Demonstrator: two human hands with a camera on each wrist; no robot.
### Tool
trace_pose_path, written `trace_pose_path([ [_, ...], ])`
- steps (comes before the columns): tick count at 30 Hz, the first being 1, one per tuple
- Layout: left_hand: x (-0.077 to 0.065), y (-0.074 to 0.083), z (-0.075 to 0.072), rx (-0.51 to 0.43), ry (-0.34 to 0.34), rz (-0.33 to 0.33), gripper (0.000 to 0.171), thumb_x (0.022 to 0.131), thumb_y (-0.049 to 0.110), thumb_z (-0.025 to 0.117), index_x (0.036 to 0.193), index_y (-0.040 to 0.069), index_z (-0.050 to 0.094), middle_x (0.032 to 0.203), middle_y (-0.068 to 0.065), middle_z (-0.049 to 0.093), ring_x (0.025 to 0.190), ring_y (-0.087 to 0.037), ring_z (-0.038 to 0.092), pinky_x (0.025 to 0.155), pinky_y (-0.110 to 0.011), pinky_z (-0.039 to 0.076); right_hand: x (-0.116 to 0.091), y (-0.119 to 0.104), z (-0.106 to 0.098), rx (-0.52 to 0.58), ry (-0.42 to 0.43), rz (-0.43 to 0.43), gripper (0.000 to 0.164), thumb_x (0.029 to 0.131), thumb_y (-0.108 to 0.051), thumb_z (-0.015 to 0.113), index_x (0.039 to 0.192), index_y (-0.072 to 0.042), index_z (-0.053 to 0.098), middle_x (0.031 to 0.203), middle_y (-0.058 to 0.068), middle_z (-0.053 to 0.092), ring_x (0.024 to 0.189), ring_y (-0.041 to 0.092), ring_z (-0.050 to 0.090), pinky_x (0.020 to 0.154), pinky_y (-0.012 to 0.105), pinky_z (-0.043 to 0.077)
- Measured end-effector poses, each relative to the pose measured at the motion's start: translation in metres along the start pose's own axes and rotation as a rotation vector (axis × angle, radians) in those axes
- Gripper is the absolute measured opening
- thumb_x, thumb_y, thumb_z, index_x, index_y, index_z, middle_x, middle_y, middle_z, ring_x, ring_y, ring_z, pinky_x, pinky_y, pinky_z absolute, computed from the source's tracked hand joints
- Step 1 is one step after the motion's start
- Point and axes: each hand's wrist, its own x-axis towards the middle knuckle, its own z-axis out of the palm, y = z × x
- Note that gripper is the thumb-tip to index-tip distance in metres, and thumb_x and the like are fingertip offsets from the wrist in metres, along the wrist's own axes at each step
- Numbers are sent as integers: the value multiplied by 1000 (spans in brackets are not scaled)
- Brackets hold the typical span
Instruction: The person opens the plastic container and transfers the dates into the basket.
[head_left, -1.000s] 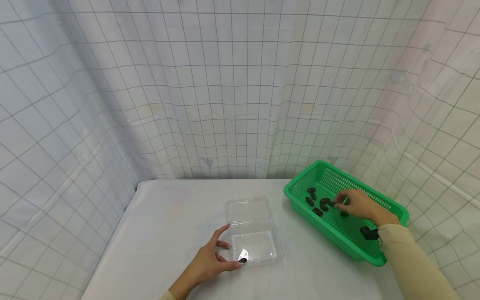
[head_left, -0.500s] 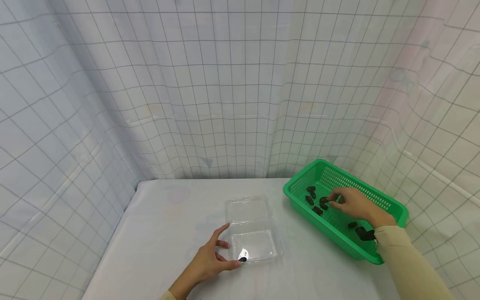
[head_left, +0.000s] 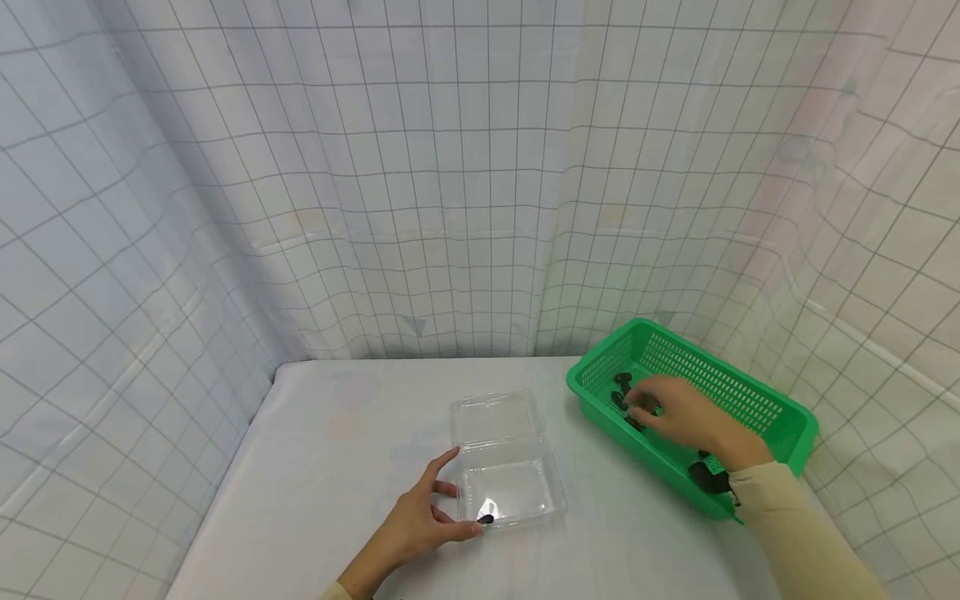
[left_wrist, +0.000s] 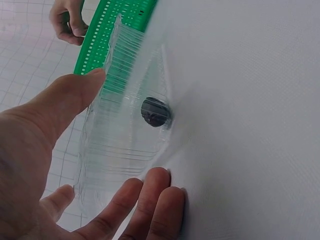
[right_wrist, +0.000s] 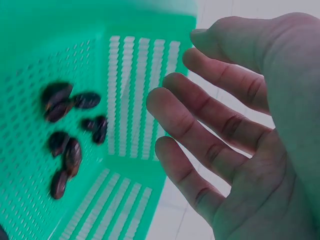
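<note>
My left hand (head_left: 420, 517) touches the left side of a clear plastic clamshell container (head_left: 510, 492). Its thumb lies at the near rim and the forefinger at the hinge corner, with the fingers spread fairly straight. One dark date (left_wrist: 155, 112) lies inside the container's near edge. Over the green basket (head_left: 637, 450) is my right hand (head_left: 678, 417), fingers loosely bent above some dates and partly hiding them. In the right wrist view that hand's fingers are relaxed and grip nothing. Several glossy brown dates (right_wrist: 72, 157) lie in the basket, some touching each other.
The container's raised lid (head_left: 495, 419) lies folded back behind its tray. A white cloth (head_left: 322, 483) covers the table. White gridded curtains (head_left: 450, 167) stand behind and on both sides. A black device (head_left: 705, 477) is strapped at my right wrist.
My right hand has moved left within the basket, over dates that showed uncovered before. My left hand, the container and the date in it have stayed in place.
</note>
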Motion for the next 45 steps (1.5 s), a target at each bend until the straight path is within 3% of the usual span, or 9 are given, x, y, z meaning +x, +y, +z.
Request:
trace_pose_path([
  [5,-1,0,1,-1,1,-2,121,87,30,104,183,35,31,145,-16,73,88,-16,78,75,-33,56,4,-21,6,-2,23,-77,10,109,-13,83,119,-16,83,115,-7,80,96,6,73,85,33,64],
  [10,-1,2,0,5,3,-6,122,87,31,104,184,36,31,146,-15,74,88,-16,78,76,-34,56,12,-40,17,-24,42,-144,12,107,-9,84,116,-17,84,111,-5,78,97,11,76,86,32,65],
  [19,-1,0,0,7,9,0,121,87,32,104,184,35,31,145,-15,74,88,-15,78,74,-33,56,27,-71,39,20,-10,-186,12,110,-15,81,122,-15,85,115,-5,77,103,16,77,91,36,66],
  [27,2,0,1,15,-3,6,121,87,33,104,184,32,31,144,-17,74,87,-16,76,73,-33,56,37,-93,54,11,-50,-258,12,110,-14,82,121,-12,83,117,-2,79,104,20,77,91,31,64],
  [36,1,1,-2,16,-12,-4,122,88,34,104,184,29,31,144,-19,74,88,-17,77,73,-35,57,54,-120,81,16,-178,-325,14,109,-14,83,123,-14,82,121,4,80,100,18,78,88,26,63],
  [45,1,-1,-2,-2,-17,3,122,88,33,104,184,30,30,146,-19,73,90,-17,79,75,-35,57,76,-142,109,21,-372,-372,23,107,-17,87,129,-14,82,125,3,79,107,16,78,98,25,62],
])
